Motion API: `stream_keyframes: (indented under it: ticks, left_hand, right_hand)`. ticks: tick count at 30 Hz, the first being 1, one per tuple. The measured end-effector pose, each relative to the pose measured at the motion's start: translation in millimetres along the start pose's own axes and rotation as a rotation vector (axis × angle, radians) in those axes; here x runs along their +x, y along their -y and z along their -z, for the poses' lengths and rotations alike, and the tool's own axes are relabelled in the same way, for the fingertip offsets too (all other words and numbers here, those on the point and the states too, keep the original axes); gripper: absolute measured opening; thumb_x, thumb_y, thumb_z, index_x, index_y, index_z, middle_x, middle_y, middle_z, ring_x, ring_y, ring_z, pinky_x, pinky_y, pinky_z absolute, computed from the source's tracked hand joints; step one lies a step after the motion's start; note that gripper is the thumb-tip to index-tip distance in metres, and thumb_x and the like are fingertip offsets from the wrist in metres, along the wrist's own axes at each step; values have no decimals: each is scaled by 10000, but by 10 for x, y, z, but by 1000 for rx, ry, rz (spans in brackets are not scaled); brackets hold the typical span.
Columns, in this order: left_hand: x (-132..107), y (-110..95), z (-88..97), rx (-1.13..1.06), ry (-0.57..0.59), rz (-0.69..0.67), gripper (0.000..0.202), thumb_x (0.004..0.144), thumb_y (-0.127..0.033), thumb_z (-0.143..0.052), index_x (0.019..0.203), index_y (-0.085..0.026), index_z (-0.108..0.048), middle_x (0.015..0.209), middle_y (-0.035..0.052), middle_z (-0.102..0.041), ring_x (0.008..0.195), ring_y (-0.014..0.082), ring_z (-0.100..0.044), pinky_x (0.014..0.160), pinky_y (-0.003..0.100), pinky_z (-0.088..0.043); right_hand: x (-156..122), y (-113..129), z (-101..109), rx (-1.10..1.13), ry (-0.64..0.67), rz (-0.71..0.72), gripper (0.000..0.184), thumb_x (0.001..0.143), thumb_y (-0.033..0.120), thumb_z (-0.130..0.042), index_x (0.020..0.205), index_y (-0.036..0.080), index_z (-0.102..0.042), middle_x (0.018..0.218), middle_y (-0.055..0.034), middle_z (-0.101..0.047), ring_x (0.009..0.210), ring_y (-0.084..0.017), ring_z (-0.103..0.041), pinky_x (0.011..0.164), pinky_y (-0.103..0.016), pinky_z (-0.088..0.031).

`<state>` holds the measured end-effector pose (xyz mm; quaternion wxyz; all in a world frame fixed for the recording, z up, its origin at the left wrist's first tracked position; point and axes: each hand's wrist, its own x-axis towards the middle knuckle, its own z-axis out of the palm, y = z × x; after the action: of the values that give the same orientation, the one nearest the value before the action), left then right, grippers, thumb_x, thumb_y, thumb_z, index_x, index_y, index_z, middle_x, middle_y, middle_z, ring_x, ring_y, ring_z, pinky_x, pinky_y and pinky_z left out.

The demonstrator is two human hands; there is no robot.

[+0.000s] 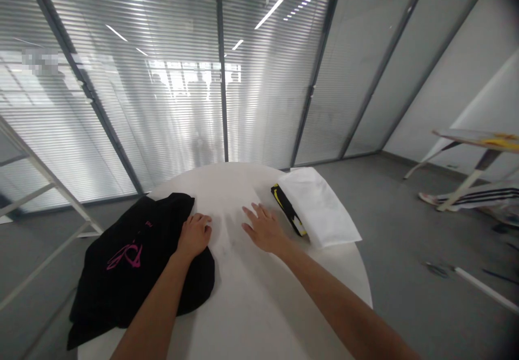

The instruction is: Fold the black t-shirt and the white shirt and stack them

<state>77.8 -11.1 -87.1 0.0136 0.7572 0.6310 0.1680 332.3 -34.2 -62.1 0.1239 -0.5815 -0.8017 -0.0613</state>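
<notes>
A black garment with a pink print lies bunched on the left side of a round white table. My left hand rests on the garment's right edge with its fingers curled into the cloth. My right hand lies flat on the bare tabletop, fingers stretched out, holding nothing. Just right of it sits a folded white cloth with a black and yellow strip along its near-left edge.
Glass walls with blinds stand behind the table. A white metal frame is at the left. At the right, another table stands over a person's legs in striped trousers. Small items lie on the grey floor.
</notes>
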Motion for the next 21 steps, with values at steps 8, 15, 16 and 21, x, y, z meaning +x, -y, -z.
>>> stream_keyframes:
  ticks: [8,15,16,21]
  left_hand:
    - [-17,-30,32,3,2,-12,315,864,-187,-471,1110,-209,-666,1143,85,-624,1122,245,-524,980,379,-393]
    - [-15,-88,123,-85,22,-60,286,869,-165,-466,1037,-207,-693,1097,74,-652,1066,209,-585,988,345,-418]
    - [-9,-112,159,-106,12,-61,284,870,-167,-462,1031,-208,-692,1102,69,-654,1062,203,-589,985,337,-424]
    - [-18,-160,476,-51,-33,121,315,886,-271,-442,1108,-223,-661,1164,85,-626,1099,250,-578,967,390,-449]
  right_hand:
    - [-98,-49,-284,40,17,-32,502,987,488,-324,1421,280,-464,1505,-106,-420,1379,-308,-345,1097,-548,-236]
    - [-106,-66,-265,67,11,-32,504,983,503,-314,1416,294,-465,1498,-98,-428,1375,-301,-349,1107,-546,-220]
    - [-106,-71,-264,73,11,-33,500,980,505,-323,1410,297,-471,1495,-98,-432,1371,-301,-354,1106,-545,-220]
    - [-113,-102,-282,95,-14,-28,491,978,508,-339,1400,301,-481,1482,-97,-447,1361,-301,-366,1103,-544,-218]
